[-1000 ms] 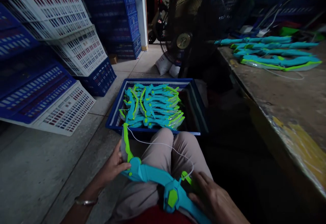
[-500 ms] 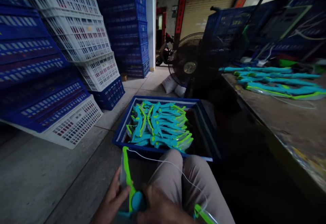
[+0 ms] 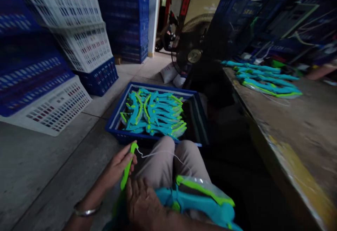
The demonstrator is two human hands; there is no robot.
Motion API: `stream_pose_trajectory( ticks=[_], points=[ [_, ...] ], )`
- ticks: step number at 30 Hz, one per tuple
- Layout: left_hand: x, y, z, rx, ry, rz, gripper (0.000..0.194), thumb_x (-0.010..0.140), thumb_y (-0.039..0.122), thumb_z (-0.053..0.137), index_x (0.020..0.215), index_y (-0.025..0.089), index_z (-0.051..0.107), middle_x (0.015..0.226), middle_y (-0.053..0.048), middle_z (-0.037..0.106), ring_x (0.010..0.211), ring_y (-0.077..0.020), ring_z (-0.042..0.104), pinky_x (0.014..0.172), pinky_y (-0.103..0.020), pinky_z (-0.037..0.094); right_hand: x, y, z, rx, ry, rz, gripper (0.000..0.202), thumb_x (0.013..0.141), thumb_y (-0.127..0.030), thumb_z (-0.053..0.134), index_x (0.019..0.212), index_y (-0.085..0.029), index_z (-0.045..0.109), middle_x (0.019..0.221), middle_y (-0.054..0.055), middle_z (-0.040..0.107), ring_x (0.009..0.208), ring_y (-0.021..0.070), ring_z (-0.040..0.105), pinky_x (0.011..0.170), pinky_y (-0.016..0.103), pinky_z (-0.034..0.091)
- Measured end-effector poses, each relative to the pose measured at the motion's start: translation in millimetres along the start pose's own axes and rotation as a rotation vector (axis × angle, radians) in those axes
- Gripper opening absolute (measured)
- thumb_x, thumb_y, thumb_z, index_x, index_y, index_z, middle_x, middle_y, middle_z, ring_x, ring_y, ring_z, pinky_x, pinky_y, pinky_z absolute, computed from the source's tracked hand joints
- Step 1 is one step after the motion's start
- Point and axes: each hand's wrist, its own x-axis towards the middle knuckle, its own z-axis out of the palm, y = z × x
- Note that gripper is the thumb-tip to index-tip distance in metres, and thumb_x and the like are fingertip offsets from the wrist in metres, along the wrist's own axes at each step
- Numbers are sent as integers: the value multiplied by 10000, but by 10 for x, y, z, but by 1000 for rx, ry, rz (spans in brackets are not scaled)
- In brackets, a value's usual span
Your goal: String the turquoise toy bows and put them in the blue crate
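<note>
My left hand (image 3: pixel 119 168) was pinched around the green tip of a toy bow (image 3: pixel 195 197), thumb and fingers closed on it just where the white string (image 3: pixel 160 153) ran off. My right hand (image 3: pixel 143 203) lay pressed over the bow's lower limb across my lap; it looked clamped there, though the dim view left me unsure how far the fingers wrapped. The bow's blue and green body rested on my thighs, partly inside a clear bag.

I judged the string the weak point: slack and looped over my knee, it could snag or slip off the tip if the pinch eased.

Ahead on the floor sat a blue crate (image 3: pixel 116 119) of finished bows. Stacked crates (image 3: pixel 79 38) stood to the left, a fan (image 3: pixel 193 47) beyond, and a workbench (image 3: pixel 297 126) with more bows (image 3: pixel 263 80) hemmed in my right side.
</note>
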Motion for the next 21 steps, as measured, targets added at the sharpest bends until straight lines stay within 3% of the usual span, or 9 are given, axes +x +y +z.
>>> stream_pose_trajectory(
  ticks=[1,2,4,7,10,13,16,19,21],
  points=[
    [34,-6,12,60,-29,1,1019,801,732,637,1573,137,340,862,-23,619,661,-142,546,601,-255,471,-106,47,-244,-6,3,-21,549,903,-294,633,1369,-12,571,1268,250,669,1107,375,675,903,482,600],
    [70,-22,37,125,-64,5,992,834,715,595,1588,135,312,863,-26,627,667,-148,555,619,-263,479,-224,140,-501,50,-1,-35,553,909,-351,652,1368,-55,567,1239,206,685,1079,339,677,912,459,597],
    [125,-77,150,281,-162,32,862,902,643,505,1590,152,333,921,-56,676,740,-184,612,713,-305,523,-524,434,-970,130,106,106,415,968,-387,624,1296,-135,605,1139,137,708,1050,270,673,934,402,579],
    [117,-171,477,542,-380,142,622,957,505,440,1505,220,508,1266,-105,697,1119,-276,651,1032,-414,499,-1159,932,-1345,-41,254,318,515,986,-503,605,1324,-115,586,1192,196,681,1138,324,644,985,503,548],
    [-5,-183,838,793,-548,220,632,943,499,528,1515,231,495,1523,-102,537,1408,-322,478,1223,-489,333,-1851,1167,-1264,-102,39,359,884,850,-684,697,1483,-108,474,1378,251,592,1264,377,591,1024,547,536],
    [-167,-60,1111,1014,-579,172,995,794,572,735,1605,197,297,1640,-137,359,1520,-358,308,1260,-543,263,-2301,1092,-934,-168,-116,425,1025,815,-535,772,1603,-87,292,1583,274,376,1451,412,408,1159,569,424],
    [-281,46,1346,1153,-644,126,1239,629,427,873,1624,271,151,1714,-69,147,1579,-352,143,1294,-526,179,-2399,1019,-601,-229,-137,498,1051,738,-368,781,1606,-74,267,1586,281,366,1454,438,386,1172,578,395],
    [-238,-59,1512,1329,-677,87,943,769,185,651,1590,372,226,1704,4,138,1566,-342,204,1270,-564,226,-2290,1176,-420,-274,-56,448,952,742,-371,764,1559,-138,336,1463,226,530,1303,390,538,1081,519,482],
    [-105,-222,1538,1386,-635,129,809,837,112,472,1563,415,282,1684,26,203,1536,-338,291,1224,-596,311,-2185,1359,-422,-387,27,402,684,825,-330,701,1442,-178,447,1292,160,637,1086,323,637,923,452,550]
  ],
)
